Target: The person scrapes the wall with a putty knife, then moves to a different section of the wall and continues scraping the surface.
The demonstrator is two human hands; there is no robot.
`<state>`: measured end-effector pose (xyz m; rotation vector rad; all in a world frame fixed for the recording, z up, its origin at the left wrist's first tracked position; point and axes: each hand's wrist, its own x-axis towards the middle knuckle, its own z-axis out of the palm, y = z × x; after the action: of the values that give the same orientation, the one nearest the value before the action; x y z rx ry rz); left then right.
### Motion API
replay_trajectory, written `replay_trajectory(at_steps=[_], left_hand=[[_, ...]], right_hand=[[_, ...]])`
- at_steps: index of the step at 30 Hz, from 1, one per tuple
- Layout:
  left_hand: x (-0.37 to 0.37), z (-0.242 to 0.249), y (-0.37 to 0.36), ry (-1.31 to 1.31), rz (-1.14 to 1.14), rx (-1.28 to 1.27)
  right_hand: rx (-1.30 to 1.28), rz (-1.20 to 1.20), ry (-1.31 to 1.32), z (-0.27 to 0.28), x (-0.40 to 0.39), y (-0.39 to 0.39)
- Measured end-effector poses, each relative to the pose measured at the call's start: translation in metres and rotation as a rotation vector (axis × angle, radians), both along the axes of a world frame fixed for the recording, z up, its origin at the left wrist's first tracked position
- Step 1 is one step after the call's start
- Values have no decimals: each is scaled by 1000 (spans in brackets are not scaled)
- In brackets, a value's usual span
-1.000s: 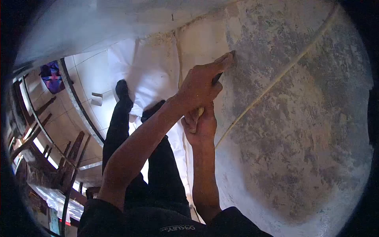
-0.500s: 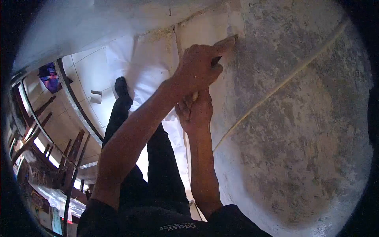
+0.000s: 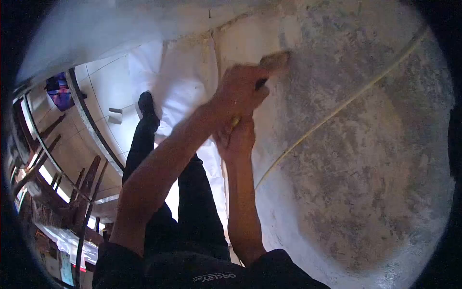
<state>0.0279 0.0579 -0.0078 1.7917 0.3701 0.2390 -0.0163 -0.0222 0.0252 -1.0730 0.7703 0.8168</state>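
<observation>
In front of me, my left hand (image 3: 238, 91) is closed around a scraper (image 3: 275, 61), whose flat blade reaches up and right against the patchy wall (image 3: 356, 159). Just below it, my right hand (image 3: 239, 139) has its fingers curled round the lower end of the handle, where a small yellowish tip shows between the hands. Most of the handle is hidden by my fingers, and the blade is blurred. A pale yellow cord (image 3: 332, 111) runs diagonally across the wall, its lower end passing close to my right forearm.
White sheeting (image 3: 185, 91) covers the floor along the wall, near my shoe (image 3: 146, 103). To the left are a curved metal rail (image 3: 91, 125), a small folded card (image 3: 115, 115), a purple bag (image 3: 60, 94) and dark wooden furniture (image 3: 86, 185).
Both hands and the scraper have shifted slightly down along the wall. Their grip looks the same, and the left hand is more blurred now.
</observation>
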Motion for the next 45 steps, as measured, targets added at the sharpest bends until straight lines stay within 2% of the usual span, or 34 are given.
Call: replay_trajectory(at_steps=[1, 2, 3, 6, 8, 10, 12, 13, 14, 15, 16, 20, 23, 25, 26, 27, 29, 30, 32, 33, 34, 36, 37, 39, 41, 43, 45], left_hand=[[-4, 5, -4, -6, -1, -57], [-7, 6, -4, -4, -1, -114], [-4, 8, 2, 1, -2, -117], [11, 5, 19, -6, -28, -81], [5, -1, 14, -84, 4, 35], [-9, 5, 0, -6, -56, -29], [-4, 7, 7, 75, -101, -72], [6, 6, 14, 143, -141, 44], [11, 6, 14, 209, -191, 147], [14, 5, 14, 205, -197, 139], [17, 4, 18, 103, -120, 88], [-7, -5, -3, -73, -15, 47], [0, 5, 5, 11, -30, 88], [20, 6, 15, 51, -19, 151], [20, 2, 17, -5, -1, 115], [15, -1, 18, -51, 11, 78], [-1, 1, 6, 3, -48, 146], [-9, 1, -3, 15, -45, 71], [-3, 1, 4, 34, -39, 8], [15, -2, 16, 32, -40, 126], [24, -4, 20, 33, -44, 234], [28, -7, 25, 12, -34, 201], [25, -8, 28, -4, -25, 169], [6, -7, 7, -57, 50, 71], [0, -6, -2, 15, 25, 31], [21, 1, 23, 30, 23, 78], [32, -5, 24, 30, 22, 122]], right_hand=[[-35, -35, 59, 0, -4, -4], [52, 77, -5, -1, -2, -10], [49, 76, 0, -1, -1, -6], [-58, -29, 81, -8, 10, 16], [-3, -59, 88, -12, 1, 10], [55, -93, 56, -8, -2, -4], [164, 117, -63, -8, -9, -18], [166, 111, -55, -13, -5, -13], [-20, 277, -224, -21, 3, -9], [-203, 452, -401, -23, 12, -5], [-100, -51, 151, 1, 17, 19], [-203, -68, -8, 8, 2, 15], [-68, -12, 93, 7, 0, 3], [-229, 366, -207, 3, 20, 14], [92, 106, 54, 0, 20, 13], [93, 107, 65, -1, 12, 13], [-120, -202, 161, 3, -3, 11], [-119, -203, 148, 2, -3, 1], [157, 94, -2, -6, -6, -15], [156, 84, 0, -5, 1, -7], [48, 181, -71, -2, 14, 8], [-134, 434, -250, -8, 24, 21], [-134, 433, -238, -6, 18, 25], [-230, -3, -57, 5, 9, 30], [-226, 29, -38, 11, 13, 17], [-230, 55, 16, 3, 14, 12], [214, 182, -86, -17, 30, 18]])
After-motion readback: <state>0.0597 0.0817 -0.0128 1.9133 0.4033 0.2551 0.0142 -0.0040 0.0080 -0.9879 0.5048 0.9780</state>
